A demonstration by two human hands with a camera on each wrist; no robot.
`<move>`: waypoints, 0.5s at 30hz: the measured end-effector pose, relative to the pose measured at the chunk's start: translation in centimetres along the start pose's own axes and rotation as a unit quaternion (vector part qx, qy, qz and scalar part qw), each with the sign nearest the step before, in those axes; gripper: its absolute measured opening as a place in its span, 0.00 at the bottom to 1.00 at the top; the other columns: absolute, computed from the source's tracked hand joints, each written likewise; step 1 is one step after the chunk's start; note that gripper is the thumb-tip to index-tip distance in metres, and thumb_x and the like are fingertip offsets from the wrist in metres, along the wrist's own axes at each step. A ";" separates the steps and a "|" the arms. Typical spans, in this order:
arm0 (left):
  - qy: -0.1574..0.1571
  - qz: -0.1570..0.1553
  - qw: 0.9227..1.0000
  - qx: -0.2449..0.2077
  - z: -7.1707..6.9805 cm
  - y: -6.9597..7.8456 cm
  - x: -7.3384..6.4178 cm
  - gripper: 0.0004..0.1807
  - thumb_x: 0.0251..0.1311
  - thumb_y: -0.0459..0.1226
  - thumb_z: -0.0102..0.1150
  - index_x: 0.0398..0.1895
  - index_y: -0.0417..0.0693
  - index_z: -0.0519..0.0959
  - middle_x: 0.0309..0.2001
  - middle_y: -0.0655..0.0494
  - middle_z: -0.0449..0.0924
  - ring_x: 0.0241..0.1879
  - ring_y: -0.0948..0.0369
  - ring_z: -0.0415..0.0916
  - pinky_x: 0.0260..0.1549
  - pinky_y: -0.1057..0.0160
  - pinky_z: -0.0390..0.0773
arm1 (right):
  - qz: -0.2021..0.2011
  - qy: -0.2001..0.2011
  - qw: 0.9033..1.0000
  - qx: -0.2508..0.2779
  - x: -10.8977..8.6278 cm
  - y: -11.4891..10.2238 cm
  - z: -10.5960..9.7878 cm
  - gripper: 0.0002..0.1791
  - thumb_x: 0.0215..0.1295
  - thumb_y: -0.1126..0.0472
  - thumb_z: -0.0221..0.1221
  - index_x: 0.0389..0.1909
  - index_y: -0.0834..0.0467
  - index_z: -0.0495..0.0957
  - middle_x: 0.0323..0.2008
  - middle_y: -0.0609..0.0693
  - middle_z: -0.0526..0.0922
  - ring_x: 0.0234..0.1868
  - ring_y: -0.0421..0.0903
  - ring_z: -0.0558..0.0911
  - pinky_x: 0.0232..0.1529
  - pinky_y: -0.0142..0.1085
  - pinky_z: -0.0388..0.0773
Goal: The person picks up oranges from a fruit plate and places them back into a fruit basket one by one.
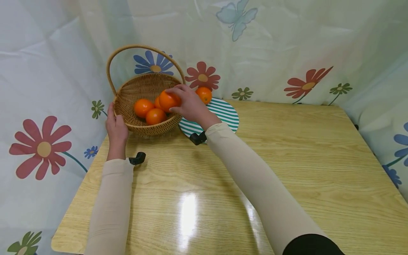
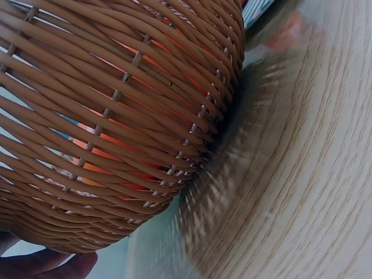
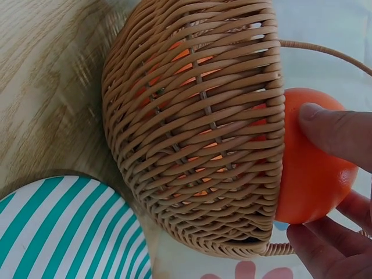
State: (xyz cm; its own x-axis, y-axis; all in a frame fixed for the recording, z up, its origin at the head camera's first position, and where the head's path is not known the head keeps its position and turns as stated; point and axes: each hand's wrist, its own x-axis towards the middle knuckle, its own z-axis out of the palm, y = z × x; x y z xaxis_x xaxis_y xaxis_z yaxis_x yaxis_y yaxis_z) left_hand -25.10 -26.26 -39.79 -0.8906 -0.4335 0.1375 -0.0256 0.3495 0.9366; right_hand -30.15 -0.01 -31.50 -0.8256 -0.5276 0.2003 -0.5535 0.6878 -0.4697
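Observation:
A wicker basket (image 1: 153,130) with a tall arched handle stands at the table's back left. Inside it lie several oranges, among them a front orange (image 1: 156,116) and a left orange (image 1: 143,108). My left hand (image 1: 117,125) holds the basket by its left rim; its fingertips (image 2: 78,266) show against the weave in the left wrist view. With thumb and fingers, my right hand (image 1: 190,105) grips another orange (image 3: 314,168) just inside the right rim, above the others. Part of that orange is hidden behind the rim in the right wrist view.
Right of the basket lies a round green-and-white striped mat (image 1: 227,115), with one orange (image 1: 204,95) at its back edge. The wooden table (image 1: 302,152) stretches to the right. A flower-printed curtain (image 1: 271,53) hangs close behind the table and on both sides.

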 end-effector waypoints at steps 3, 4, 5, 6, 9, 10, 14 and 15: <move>0.000 0.000 1.000 0.003 0.0 0.1 -0.1 0.33 0.67 0.40 0.25 0.78 0.63 0.47 0.77 0.62 0.49 0.72 0.58 0.58 0.69 0.56 0.63 | 0.004 -0.006 1.000 -0.009 0.1 -0.1 0.1 0.32 0.62 0.50 0.64 0.67 0.42 0.68 0.67 0.49 0.65 0.65 0.48 0.66 0.66 0.41 0.70; -0.001 -0.001 1.000 0.003 0.0 0.1 -0.1 0.33 0.67 0.41 0.25 0.78 0.63 0.47 0.77 0.62 0.48 0.72 0.58 0.57 0.69 0.56 0.63 | 0.006 -0.008 1.000 -0.012 0.2 -0.1 0.1 0.31 0.62 0.49 0.63 0.67 0.42 0.68 0.67 0.49 0.65 0.65 0.48 0.66 0.65 0.41 0.70; -0.001 -0.001 1.000 0.004 0.0 0.1 -0.1 0.33 0.67 0.41 0.25 0.78 0.64 0.47 0.77 0.62 0.48 0.72 0.58 0.57 0.69 0.56 0.62 | 0.008 -0.010 1.000 -0.015 0.2 -0.2 0.2 0.32 0.62 0.49 0.63 0.67 0.42 0.68 0.67 0.49 0.65 0.65 0.48 0.66 0.65 0.40 0.70; -0.002 -0.001 1.000 0.003 0.0 0.1 -0.1 0.33 0.68 0.41 0.25 0.78 0.64 0.47 0.77 0.62 0.48 0.72 0.57 0.57 0.69 0.56 0.63 | 0.009 -0.010 1.000 -0.016 0.2 -0.2 0.2 0.31 0.62 0.49 0.63 0.67 0.42 0.68 0.66 0.50 0.65 0.65 0.48 0.66 0.65 0.40 0.70; -0.001 0.000 1.000 0.004 0.0 0.2 -0.1 0.33 0.68 0.41 0.25 0.77 0.66 0.47 0.77 0.63 0.48 0.72 0.58 0.57 0.69 0.57 0.62 | 0.013 -0.011 1.000 -0.015 0.3 -0.3 0.3 0.31 0.62 0.50 0.64 0.67 0.43 0.69 0.66 0.49 0.66 0.64 0.48 0.67 0.64 0.40 0.71; 0.000 0.000 1.000 0.004 0.0 0.1 -0.1 0.32 0.68 0.41 0.25 0.77 0.67 0.47 0.77 0.63 0.48 0.72 0.59 0.57 0.69 0.57 0.62 | 0.013 -0.011 1.000 -0.015 0.3 -0.4 0.4 0.31 0.62 0.50 0.64 0.67 0.43 0.69 0.66 0.49 0.66 0.64 0.48 0.67 0.64 0.40 0.71; 0.003 0.000 1.000 0.007 0.0 0.1 -0.1 0.32 0.68 0.40 0.25 0.77 0.67 0.47 0.77 0.64 0.48 0.72 0.60 0.56 0.69 0.58 0.61 | 0.015 -0.014 1.000 -0.021 0.5 -0.3 0.7 0.31 0.61 0.50 0.64 0.67 0.43 0.69 0.65 0.50 0.66 0.63 0.48 0.68 0.64 0.40 0.71; 0.003 -0.001 1.000 0.007 0.0 0.1 -0.1 0.32 0.68 0.40 0.25 0.77 0.68 0.47 0.77 0.64 0.48 0.72 0.60 0.56 0.69 0.58 0.61 | 0.016 -0.015 0.999 -0.024 0.5 -0.3 0.8 0.31 0.61 0.50 0.64 0.67 0.43 0.69 0.66 0.50 0.66 0.63 0.48 0.68 0.64 0.40 0.71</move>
State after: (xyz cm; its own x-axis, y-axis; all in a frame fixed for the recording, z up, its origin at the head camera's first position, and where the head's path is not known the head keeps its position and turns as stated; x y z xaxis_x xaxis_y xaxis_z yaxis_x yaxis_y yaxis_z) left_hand -25.02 -26.13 -39.71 -0.8882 -0.4383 0.1382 -0.0328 0.3603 0.9323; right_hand -30.30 -0.87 -31.91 -0.8392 -0.5200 0.1595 -0.5327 0.7267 -0.4337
